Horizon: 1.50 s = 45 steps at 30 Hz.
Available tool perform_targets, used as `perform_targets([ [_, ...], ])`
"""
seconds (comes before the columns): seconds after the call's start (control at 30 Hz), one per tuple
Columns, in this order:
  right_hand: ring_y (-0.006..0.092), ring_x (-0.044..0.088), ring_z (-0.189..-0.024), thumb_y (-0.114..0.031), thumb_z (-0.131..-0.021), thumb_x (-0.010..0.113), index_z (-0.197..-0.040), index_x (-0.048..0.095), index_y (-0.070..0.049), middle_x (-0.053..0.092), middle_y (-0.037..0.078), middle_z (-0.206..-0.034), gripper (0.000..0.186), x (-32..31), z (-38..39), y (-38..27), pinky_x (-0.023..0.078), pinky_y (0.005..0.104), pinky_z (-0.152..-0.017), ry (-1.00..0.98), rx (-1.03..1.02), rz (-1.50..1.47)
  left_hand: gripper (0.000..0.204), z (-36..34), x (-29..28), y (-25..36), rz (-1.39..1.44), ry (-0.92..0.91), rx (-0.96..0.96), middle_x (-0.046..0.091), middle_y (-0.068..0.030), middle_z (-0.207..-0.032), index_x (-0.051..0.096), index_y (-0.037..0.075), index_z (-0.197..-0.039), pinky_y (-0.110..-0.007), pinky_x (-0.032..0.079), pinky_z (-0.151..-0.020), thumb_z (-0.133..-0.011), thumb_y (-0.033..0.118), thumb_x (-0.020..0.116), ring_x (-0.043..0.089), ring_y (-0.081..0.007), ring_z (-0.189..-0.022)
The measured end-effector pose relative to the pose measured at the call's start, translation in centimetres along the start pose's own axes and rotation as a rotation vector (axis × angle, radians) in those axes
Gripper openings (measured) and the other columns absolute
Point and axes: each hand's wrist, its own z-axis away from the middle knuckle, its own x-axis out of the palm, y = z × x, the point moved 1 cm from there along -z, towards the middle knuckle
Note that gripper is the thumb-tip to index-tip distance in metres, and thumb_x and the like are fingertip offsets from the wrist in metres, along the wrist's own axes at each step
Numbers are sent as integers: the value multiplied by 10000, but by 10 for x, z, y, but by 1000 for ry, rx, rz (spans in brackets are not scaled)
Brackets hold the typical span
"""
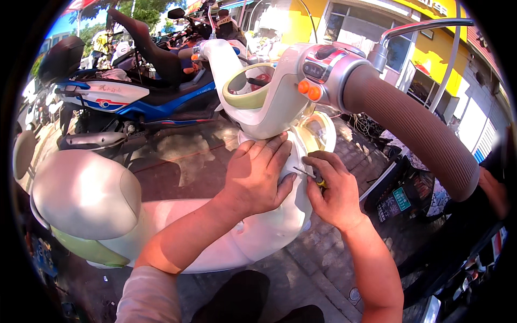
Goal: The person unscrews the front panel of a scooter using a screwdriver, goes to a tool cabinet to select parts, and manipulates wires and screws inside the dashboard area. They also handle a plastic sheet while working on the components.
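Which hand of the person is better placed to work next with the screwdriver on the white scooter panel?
Probably the right hand: it holds the screwdriver, which points toward the white scooter panel. The left hand lies on that panel with no tool visible in it.

Left hand (257,171) on white scooter (272,234) — right hand (335,191) holding screwdriver (322,183).

The scooter body (269,229) is white; handlebar cover (406,121), ribbed brown; buttons (304,86), orange; tool handle (322,184), yellow.
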Motion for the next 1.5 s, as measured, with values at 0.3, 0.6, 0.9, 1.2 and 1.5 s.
perform_targets([
  [0.3, 223, 744, -823, -120, -711, 772, -1212, 732, -73, 718, 90, -1294, 504, 1, -43, 10, 601, 346, -715, -167, -346, 245, 578, 0, 7, -16, 110, 88, 12, 652, -204, -1329, 646, -41, -1176, -463, 484, -1002, -717, 284, 779, 641, -331, -1166],
  [0.6, 209, 721, -698, -126, -678, 773, -976, 754, -55, 759, 108, -1133, 306, 14, -58, 24, 566, 330, -596, -62, -487, 264, 528, -2, 12, -26, 180, 126, 48, 684, -218, -1255, 666, -60, -1106, -470, 505, -985, -700, 259, 778, 667, -361, -1145],
  [0.9, 251, 742, -832, -105, -691, 789, -1179, 734, -78, 721, 93, -1249, 493, 14, -38, -5, 608, 346, -719, -148, -168, 376, 470, 1, 9, -31, 269, 151, 3, 690, -191, -1256, 683, -45, -1081, -455, 486, -1018, -719, 234, 790, 656, -338, -1149],
  [1.2, 270, 559, -726, -44, -810, 692, -1110, 604, -4, 560, 131, -917, 316, 41, 49, -46, 491, 351, -686, -1, 352, -44, 395, 19, 10, -42, 586, 256, -12, 714, -167, -1281, 698, 21, -1104, -470, 470, -1080, -721, 117, 704, 676, -351, -1173],
  [1.5, 229, 615, -707, -124, -868, 697, -1055, 612, 9, 634, 137, -845, 245, 82, 113, -82, 508, 367, -644, -270, 681, -236, 211, 43, 8, -71, 1006, 277, -155, 734, -191, -1161, 661, -3, -1051, -455, 481, -1068, -861, 66, 598, 692, -345, -1142],
])
